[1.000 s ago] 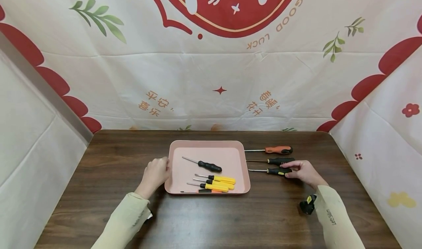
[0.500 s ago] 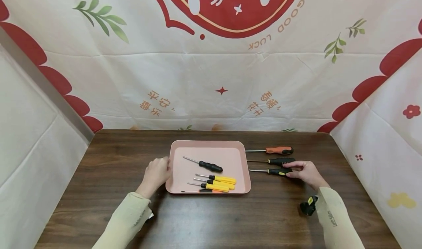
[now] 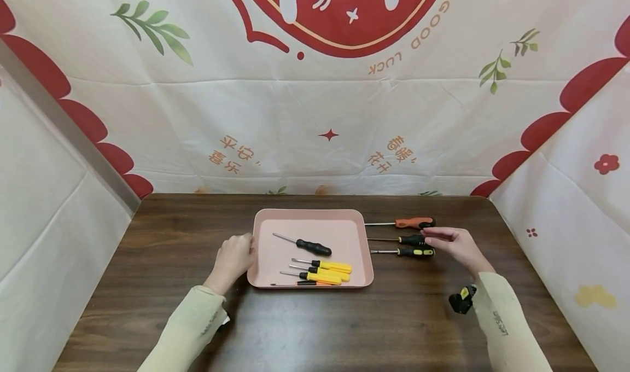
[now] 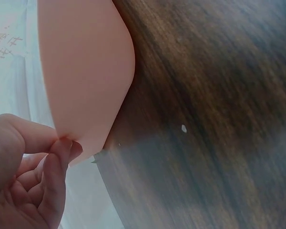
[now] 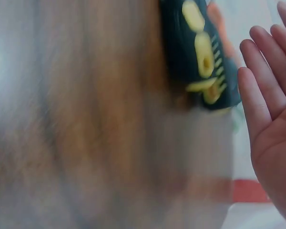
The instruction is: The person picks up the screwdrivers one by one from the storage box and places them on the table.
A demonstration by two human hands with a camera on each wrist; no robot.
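My left hand (image 3: 236, 257) pinches the left rim of a pink tray (image 3: 310, 214); in the left wrist view its thumb and fingertips meet on the tray wall (image 4: 86, 57). Inside the tray lie a black screwdriver (image 3: 314, 248), several yellow-handled screwdrivers (image 3: 334, 267) and a thin orange-and-black one (image 3: 305, 284). My right hand (image 3: 455, 245), fingers straight, is over the handle end of a black screwdriver (image 3: 409, 239) right of the tray. Nearer me lies a black-and-yellow screwdriver (image 3: 415, 251), apart from the fingers. Beyond both is an orange-handled screwdriver (image 3: 413, 222).
The three screwdrivers on the wooden table (image 3: 315, 328) point their shafts at the tray's right wall. A black wrist device (image 3: 462, 300) sits at the right sleeve. A printed white cloth (image 3: 295, 109) hangs behind the table, with cloth on both sides.
My right hand has lifted off the black-and-yellow screwdriver and shifted slightly away from me, its fingers released. That screwdriver has rolled a little, showing more yellow. My left hand stays on the tray.
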